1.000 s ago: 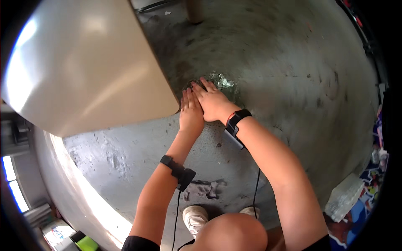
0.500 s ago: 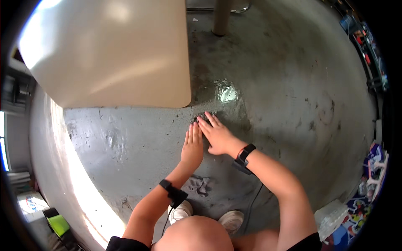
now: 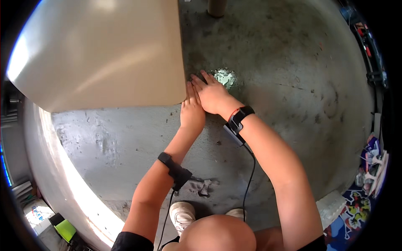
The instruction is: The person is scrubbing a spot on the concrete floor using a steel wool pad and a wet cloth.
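Both arms reach forward and down to the grey floor, beside the rounded corner of a beige tabletop. My left hand has its fingers stretched out, the tips close to the tabletop's right edge. Against it on the right lies my right hand, palm down with fingers extended and somewhat apart. Neither hand visibly grips anything, and whatever lies under the palms is hidden. A bright shiny patch shows on the floor just right of my right fingers.
A crumpled grey rag lies on the floor in front of my shoes. Black wrist devices trail cables, one cable running toward my feet. Colourful packages line the right side; a table leg stands far ahead.
Both hands have moved forward, away from my body, from in front of the tabletop's corner to beside its right edge. They stay side by side with fingers extended.
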Demonstrator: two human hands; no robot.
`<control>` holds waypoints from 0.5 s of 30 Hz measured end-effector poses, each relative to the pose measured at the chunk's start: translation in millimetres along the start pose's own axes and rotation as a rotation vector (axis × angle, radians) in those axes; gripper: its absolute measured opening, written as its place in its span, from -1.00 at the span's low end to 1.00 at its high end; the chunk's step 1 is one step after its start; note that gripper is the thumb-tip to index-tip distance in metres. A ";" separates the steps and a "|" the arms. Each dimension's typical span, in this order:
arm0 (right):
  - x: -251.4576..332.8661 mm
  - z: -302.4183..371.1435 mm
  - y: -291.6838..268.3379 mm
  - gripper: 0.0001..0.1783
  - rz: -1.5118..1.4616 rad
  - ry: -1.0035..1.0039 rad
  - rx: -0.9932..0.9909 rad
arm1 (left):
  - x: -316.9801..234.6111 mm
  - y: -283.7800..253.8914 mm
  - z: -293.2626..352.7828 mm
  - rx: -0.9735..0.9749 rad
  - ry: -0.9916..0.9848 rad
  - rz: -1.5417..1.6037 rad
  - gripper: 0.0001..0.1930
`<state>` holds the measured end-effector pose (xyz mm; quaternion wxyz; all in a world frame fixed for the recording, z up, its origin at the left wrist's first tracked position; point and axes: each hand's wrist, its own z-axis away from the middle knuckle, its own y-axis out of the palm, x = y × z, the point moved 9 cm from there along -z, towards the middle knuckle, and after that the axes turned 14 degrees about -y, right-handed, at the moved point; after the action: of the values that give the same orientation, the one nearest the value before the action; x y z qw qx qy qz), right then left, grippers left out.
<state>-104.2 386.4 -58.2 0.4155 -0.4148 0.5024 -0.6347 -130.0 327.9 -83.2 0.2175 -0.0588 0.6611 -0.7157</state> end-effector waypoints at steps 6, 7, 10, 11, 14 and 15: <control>-7.3 -6.9 2.3 -0.38 0.030 0.024 0.005 | 3.9 7.9 -12.4 0.083 -0.029 -0.092 -0.15; -7.9 -6.4 4.9 -0.38 0.038 0.062 0.046 | 1.3 2.4 -11.9 0.091 -0.021 -0.001 -0.15; 4.3 23.7 5.6 -0.35 0.032 0.086 0.064 | -12.3 -2.6 14.3 0.086 0.078 -0.100 -0.20; 13.8 38.9 11.6 -0.34 0.000 0.053 0.103 | -14.7 9.4 30.3 0.052 0.169 -0.370 -0.22; 54.2 121.5 16.0 -0.23 -0.049 -0.023 0.129 | -39.2 21.2 110.5 0.048 0.341 -0.194 -0.27; 60.5 162.1 26.4 -0.21 -0.101 0.000 0.142 | -62.9 22.0 141.0 0.192 0.363 -0.185 -0.30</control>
<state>32.9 277.8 -53.0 0.4114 -0.4093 0.4345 -0.6888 -16.0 221.9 -75.0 0.0331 0.0314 0.6099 -0.7912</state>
